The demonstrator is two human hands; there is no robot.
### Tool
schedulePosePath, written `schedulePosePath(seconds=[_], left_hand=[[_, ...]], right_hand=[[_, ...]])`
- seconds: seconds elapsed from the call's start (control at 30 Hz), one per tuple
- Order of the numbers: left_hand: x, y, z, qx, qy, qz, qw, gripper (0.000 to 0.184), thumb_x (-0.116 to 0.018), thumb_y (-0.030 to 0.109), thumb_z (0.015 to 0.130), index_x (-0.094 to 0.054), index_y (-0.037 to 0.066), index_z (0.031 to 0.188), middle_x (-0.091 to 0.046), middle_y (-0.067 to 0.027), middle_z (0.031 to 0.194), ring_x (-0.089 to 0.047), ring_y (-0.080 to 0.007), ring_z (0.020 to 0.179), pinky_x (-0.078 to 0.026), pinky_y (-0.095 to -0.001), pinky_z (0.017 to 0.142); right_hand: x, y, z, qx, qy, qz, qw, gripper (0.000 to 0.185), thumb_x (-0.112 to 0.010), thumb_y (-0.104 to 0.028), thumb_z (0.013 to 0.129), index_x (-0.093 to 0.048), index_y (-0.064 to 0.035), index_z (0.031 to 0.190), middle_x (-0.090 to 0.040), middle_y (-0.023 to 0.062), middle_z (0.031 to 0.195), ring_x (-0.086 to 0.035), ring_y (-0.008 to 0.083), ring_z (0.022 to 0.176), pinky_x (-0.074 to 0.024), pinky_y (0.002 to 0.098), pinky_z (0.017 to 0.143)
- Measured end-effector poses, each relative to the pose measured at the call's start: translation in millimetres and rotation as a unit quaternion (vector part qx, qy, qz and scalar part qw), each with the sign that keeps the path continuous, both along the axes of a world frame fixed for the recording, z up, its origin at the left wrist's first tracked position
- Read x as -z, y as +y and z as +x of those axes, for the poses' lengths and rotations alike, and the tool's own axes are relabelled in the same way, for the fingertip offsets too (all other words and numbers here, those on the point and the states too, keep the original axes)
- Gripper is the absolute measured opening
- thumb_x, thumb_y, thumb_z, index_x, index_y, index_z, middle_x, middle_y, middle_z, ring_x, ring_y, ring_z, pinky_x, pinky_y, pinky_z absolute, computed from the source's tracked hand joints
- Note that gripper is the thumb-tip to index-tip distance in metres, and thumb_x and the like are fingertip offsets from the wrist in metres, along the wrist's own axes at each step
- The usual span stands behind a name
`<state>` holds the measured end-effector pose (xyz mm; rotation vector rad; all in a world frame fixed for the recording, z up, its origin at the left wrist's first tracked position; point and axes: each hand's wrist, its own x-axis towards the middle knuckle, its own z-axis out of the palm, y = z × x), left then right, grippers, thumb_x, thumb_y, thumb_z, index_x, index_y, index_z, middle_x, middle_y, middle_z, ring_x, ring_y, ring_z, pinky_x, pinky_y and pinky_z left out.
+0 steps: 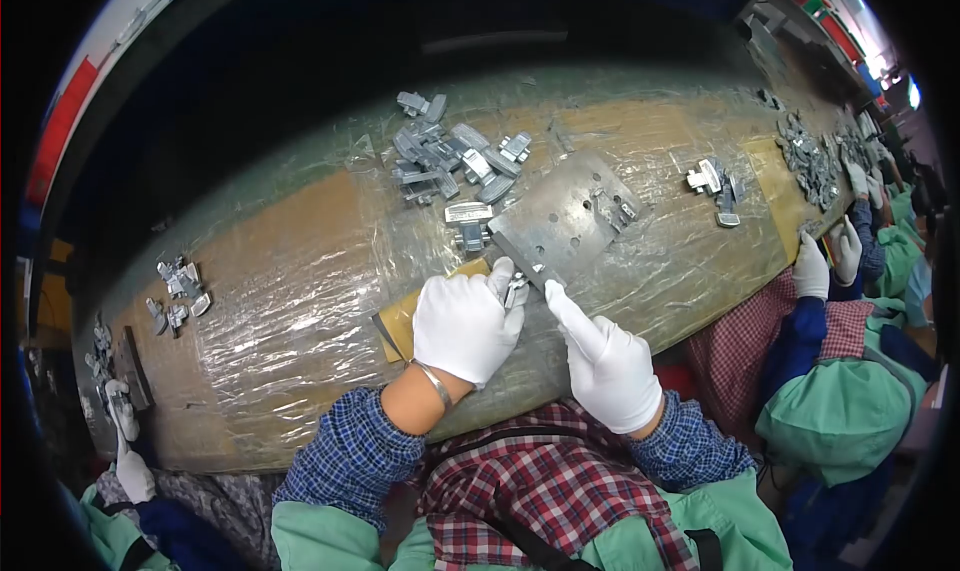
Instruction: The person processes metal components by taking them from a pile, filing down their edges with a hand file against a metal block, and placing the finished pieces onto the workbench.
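Observation:
My left hand (462,329), in a white glove, pinches a small shiny metal part (516,289) between thumb and fingers. My right hand (612,371), gloved too, grips the near end of a flat grey file (518,255), with the index finger stretched toward it. The file lies against the small part, and its far end reaches the corner of a steel plate (570,211) with holes. Under my left hand is a yellow sheet (402,321). One metal casting (468,221) sits just beyond the file. The right palm hides most of the grip.
A heap of metal castings (450,156) lies behind the plate. Smaller groups rest at left (180,291) and right (718,186). Co-workers' gloved hands work at the far left (130,466) and right (812,269). The table (290,311) has a film-covered top.

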<state>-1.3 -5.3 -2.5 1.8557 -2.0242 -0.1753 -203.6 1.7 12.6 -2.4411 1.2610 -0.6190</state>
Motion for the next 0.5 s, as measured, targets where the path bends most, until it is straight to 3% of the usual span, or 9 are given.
schedulePosePath(seconds=[0.17, 0.5], left_hand=[[2, -1, -2, 0.025, -0.043, 0.029, 0.998, 0.023, -0.069, 0.031, 0.09, -0.073, 0.008, 0.088, -0.064, -0.0133, 0.066, -0.061, -0.0345, 0.061, -0.048, -0.0478, 0.066], [6, 2, -8, 0.002, -0.038, -0.015, 0.999, 0.017, -0.07, 0.023, 0.085, -0.07, 0.009, 0.095, -0.061, -0.0117, 0.064, -0.06, -0.0332, 0.061, -0.047, -0.0458, 0.065]], right_hand=[[-7, 18, -7, 0.001, 0.061, 0.005, 0.998, 0.075, -0.065, -0.004, 0.083, -0.054, -0.0224, 0.155, -0.051, 0.007, 0.068, -0.059, 0.0264, 0.051, -0.0508, 0.0409, 0.05], [-8, -4, 6, -0.005, 0.089, -0.016, 0.996, 0.072, -0.064, -0.009, 0.086, -0.053, -0.0216, 0.156, -0.047, 0.0057, 0.067, -0.059, 0.026, 0.049, -0.0506, 0.0398, 0.047]])
